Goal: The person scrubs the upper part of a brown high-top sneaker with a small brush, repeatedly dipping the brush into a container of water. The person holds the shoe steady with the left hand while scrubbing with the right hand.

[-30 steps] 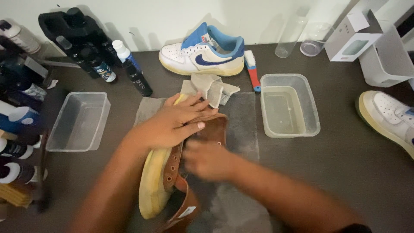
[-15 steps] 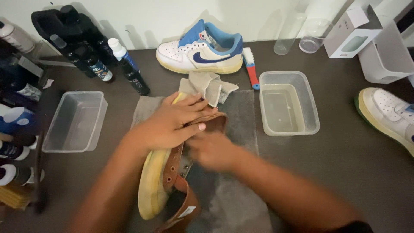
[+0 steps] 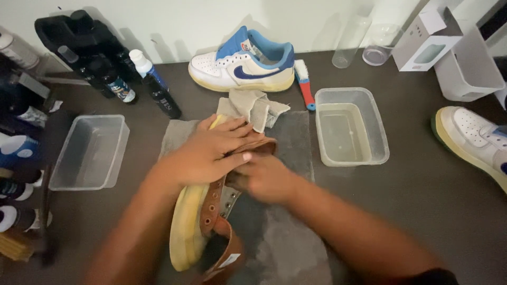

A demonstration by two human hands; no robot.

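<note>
Both hands on the brown sneaker (image 3: 203, 221), mid-scrub by the look of it.
Left hand (image 3: 211, 153) clamped flat over the toe, pinning the shoe on its side on the grey towel (image 3: 288, 232) near the tabletop's front edge. Right hand (image 3: 264, 177) blurred against the upper; grip not readable. Next stroke likely needs that steady hold. Open room right of the towel; water tub (image 3: 351, 126) and crumpled cloth (image 3: 256, 108) close behind.

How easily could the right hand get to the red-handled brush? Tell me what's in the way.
Probably yes. The right hand rests on the brown shoe; the brush lies beyond it beside the water tub, with only the crumpled cloth off to one side.
</note>
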